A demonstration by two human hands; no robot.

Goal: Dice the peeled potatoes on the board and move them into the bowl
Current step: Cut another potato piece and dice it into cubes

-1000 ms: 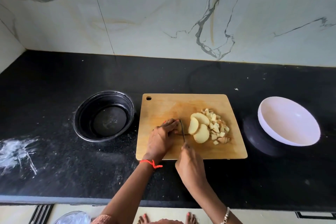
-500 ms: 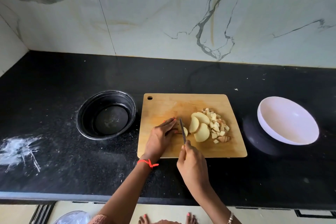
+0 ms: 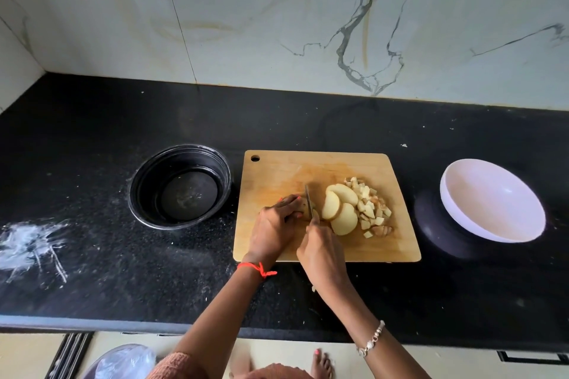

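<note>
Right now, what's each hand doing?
Left hand: closed, steadying a pale peeled potato piece.
Right hand: closed round the thin metal-bladed knife.

Passable along the counter point(image 3: 308, 123) behind the cutting board point(image 3: 277, 172) and rightward to the white bowl point(image 3: 492, 203). Obstructed on the board by potato slices point(image 3: 344, 220) and dice point(image 3: 368, 204), leftward by the black bowl point(image 3: 184, 194)

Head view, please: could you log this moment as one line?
step: slicing | left hand: holds potato piece | right hand: grips knife | board: slices, dice right of knife | white bowl: empty
</note>
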